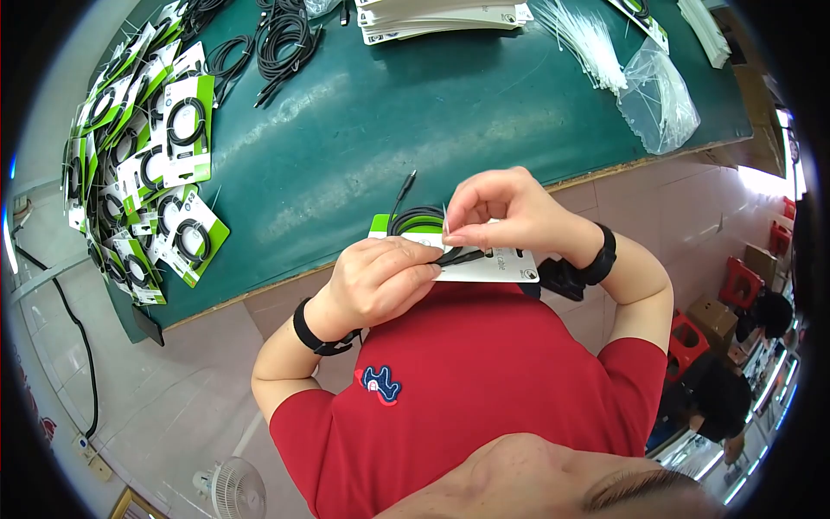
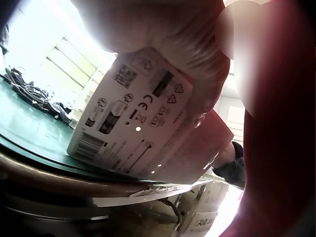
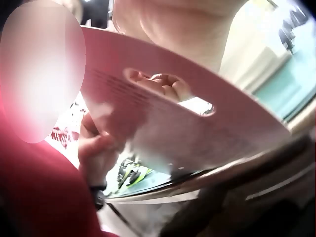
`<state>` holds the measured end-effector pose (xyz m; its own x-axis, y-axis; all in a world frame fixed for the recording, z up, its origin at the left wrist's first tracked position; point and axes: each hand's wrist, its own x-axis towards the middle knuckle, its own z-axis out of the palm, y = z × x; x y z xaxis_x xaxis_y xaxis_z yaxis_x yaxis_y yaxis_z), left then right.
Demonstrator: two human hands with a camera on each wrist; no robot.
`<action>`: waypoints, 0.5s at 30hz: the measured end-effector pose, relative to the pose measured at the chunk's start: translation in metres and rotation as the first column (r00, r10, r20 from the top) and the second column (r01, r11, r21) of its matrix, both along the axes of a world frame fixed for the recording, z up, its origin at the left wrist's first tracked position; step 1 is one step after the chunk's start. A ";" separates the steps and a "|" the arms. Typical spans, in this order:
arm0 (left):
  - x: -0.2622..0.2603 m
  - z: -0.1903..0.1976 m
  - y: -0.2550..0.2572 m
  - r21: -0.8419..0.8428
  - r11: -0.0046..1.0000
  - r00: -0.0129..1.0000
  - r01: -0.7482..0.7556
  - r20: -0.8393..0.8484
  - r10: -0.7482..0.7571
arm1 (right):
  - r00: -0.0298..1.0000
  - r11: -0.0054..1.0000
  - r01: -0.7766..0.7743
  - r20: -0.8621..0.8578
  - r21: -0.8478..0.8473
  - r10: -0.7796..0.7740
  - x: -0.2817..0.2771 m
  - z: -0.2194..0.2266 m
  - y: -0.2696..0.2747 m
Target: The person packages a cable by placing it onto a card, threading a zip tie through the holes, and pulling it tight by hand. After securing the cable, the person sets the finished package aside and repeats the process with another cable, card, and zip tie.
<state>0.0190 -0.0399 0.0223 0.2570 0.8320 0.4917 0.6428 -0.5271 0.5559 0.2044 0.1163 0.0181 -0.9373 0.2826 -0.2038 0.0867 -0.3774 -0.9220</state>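
A white and green backing card (image 1: 510, 272) is held up by my left hand (image 1: 379, 278) near the table's front edge, close to the red shirt. On its front lies a coiled black cable (image 1: 413, 221), one plug end sticking out past the green top. My left fingers grip card and cable at the left side. Above the card's middle, my right hand (image 1: 506, 209) pinches a thin white zip tie (image 1: 445, 221) between thumb and forefinger. The left wrist view shows the card's printed back (image 2: 148, 116); in the right wrist view its slotted hang hole (image 3: 202, 106) faces the camera.
Carded cables (image 1: 188, 123) lie heaped at the table's left. Loose black cable coils (image 1: 285, 43) and a stack of blank cards (image 1: 443, 24) sit at the back. White zip ties (image 1: 581, 41) spill beside a clear plastic bag (image 1: 661, 99) on the green table (image 1: 363, 130).
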 end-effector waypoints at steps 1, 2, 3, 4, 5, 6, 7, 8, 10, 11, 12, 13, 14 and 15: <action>0.000 0.000 0.000 -0.002 1.000 1.000 0.000 0.001 0.000 | 1.000 1.000 0.000 0.001 -0.002 0.000 -0.001 -0.003 0.000; 0.000 0.000 0.001 -0.002 1.000 1.000 0.001 0.004 -0.001 | 0.985 0.938 0.057 -0.172 0.342 0.003 -0.002 -0.006 0.002; 0.000 0.000 0.001 -0.002 1.000 1.000 0.003 0.007 -0.003 | 0.942 0.761 0.165 -0.328 0.628 0.067 -0.003 -0.008 0.004; -0.001 -0.001 0.001 -0.003 1.000 1.000 0.003 0.011 -0.003 | 0.878 0.495 0.308 -0.443 0.812 0.181 -0.004 -0.010 0.005; -0.001 0.000 0.002 -0.005 1.000 1.000 0.000 0.011 0.000 | 0.878 0.498 0.306 -0.443 0.811 0.182 -0.003 -0.010 0.005; -0.002 0.001 0.002 -0.018 1.000 1.000 0.007 0.007 -0.007 | 0.880 0.416 0.286 -0.409 0.863 0.242 -0.002 -0.008 0.006; -0.003 0.002 0.003 -0.030 0.999 1.000 0.015 0.002 -0.015 | 0.881 0.329 0.269 -0.369 0.905 0.297 0.000 -0.007 0.006; -0.003 0.002 0.003 -0.043 0.999 1.000 0.023 -0.003 -0.023 | 0.880 0.238 0.251 -0.324 0.938 0.347 0.001 -0.007 0.006; -0.003 0.000 0.004 -0.045 0.999 1.000 0.024 0.002 -0.024 | 0.880 0.228 0.261 -0.328 0.938 0.343 0.001 -0.008 0.008; -0.004 0.000 0.004 -0.046 0.999 1.000 0.027 0.007 -0.027 | 0.880 0.216 0.271 -0.333 0.938 0.339 0.001 -0.008 0.009; -0.004 0.000 0.004 -0.046 0.998 0.999 0.031 0.010 -0.030 | 0.880 0.204 0.282 -0.337 0.938 0.334 0.000 -0.009 0.009; -0.005 0.000 0.005 -0.045 0.999 0.999 0.031 0.009 -0.030 | 0.880 0.203 0.283 -0.338 0.937 0.334 0.000 -0.009 0.009; -0.005 0.000 0.005 -0.046 0.998 0.999 0.033 0.006 -0.033 | 0.881 0.203 0.284 -0.339 0.937 0.329 0.001 -0.009 0.009; -0.005 0.000 0.005 -0.048 0.998 0.999 0.036 0.004 -0.036 | 0.883 0.205 0.285 -0.340 0.936 0.324 0.001 -0.009 0.008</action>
<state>0.0136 -0.0344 0.0226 0.2855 0.8449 0.4524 0.6225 -0.5224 0.5828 0.2051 0.1245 0.0089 -0.8231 -0.0575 0.5649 -0.3749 0.8023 -0.4645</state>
